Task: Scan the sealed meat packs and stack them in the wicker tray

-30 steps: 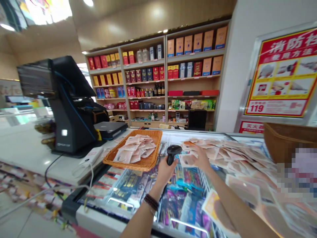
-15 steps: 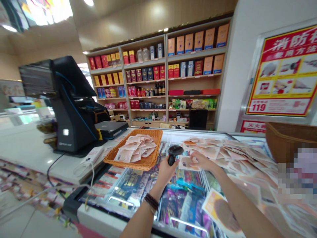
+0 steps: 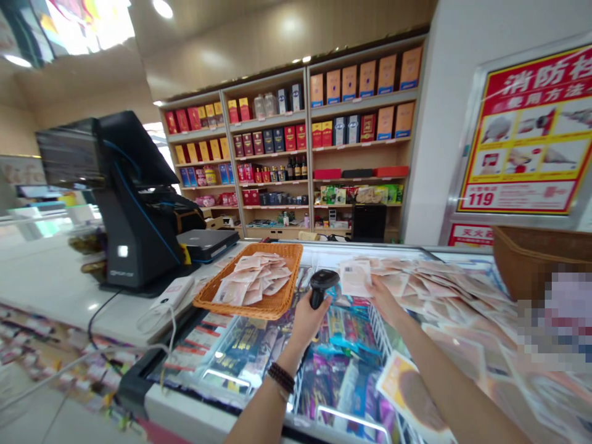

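Observation:
Above the glass-topped freezer, my left hand [image 3: 309, 317] is wrapped round the handle of a black barcode scanner [image 3: 324, 282]. A beaded bracelet circles that wrist. My right hand [image 3: 383, 300] pinches the edge of a pale flat packet [image 3: 355, 277], which stands upright just right of the scanner head with a small printed code on its face. A wicker basket [image 3: 272, 308] holding a heap of similar packets [image 3: 254, 277] is left of the scanner. Many more packets [image 3: 430, 280] lie spread over the glass to the right of my right hand.
A black point-of-sale terminal [image 3: 139, 216] and a flat grey device [image 3: 208, 242] stand on the left counter, with a white cable [image 3: 172, 327] hanging nearby. A brown basket [image 3: 531, 253] sits at the right. Frozen goods [image 3: 342, 370] show beneath the glass. Stocked shelves [image 3: 287, 148] line the back.
The packet in my right hand has been raised and turned so its pale, coded face shows. My left hand and the scanner have shifted slightly left in view.

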`<state>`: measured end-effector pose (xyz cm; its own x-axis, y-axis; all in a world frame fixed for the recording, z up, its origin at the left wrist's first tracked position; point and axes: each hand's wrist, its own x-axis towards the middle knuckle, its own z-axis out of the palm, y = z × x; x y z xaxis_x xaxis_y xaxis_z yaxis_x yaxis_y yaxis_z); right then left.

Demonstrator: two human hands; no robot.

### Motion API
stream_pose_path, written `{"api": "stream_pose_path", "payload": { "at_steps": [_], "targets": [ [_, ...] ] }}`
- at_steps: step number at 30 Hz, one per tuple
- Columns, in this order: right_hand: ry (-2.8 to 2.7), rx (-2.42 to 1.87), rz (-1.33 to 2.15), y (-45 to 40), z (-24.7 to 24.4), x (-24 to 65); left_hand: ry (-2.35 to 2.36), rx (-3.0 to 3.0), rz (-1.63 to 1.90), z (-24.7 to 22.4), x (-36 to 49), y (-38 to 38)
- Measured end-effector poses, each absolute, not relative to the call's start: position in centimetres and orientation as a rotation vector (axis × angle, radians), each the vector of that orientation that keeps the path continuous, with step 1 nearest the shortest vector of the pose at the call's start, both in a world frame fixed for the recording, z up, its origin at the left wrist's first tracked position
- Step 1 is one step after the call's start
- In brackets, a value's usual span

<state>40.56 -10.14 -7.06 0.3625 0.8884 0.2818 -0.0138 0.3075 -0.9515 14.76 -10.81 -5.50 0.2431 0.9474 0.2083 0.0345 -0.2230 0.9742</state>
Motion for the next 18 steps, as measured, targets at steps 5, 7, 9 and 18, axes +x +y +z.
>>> {"api": "stream_pose_path", "payload": {
  "at_steps": [5,7,9,18],
  "targets": [
    [-0.835,-1.02,0.802,-10.1,-7.9,40.8,0.868,1.481,1.227,-5.4,14.7,-11.0],
    [-0.814,-1.025,0.775,-10.1,-8.0,40.6,0.853,1.481,1.221,-5.3,14.7,-11.1],
    [-0.798,-1.025,0.76,-10.2,-8.0,40.4,0.849,1.484,1.207,-5.0,14.6,-11.3],
    [-0.734,-0.984,0.738,-10.3,-8.1,40.3,0.786,1.463,1.133,-3.6,14.7,-12.4]
  ]
}}
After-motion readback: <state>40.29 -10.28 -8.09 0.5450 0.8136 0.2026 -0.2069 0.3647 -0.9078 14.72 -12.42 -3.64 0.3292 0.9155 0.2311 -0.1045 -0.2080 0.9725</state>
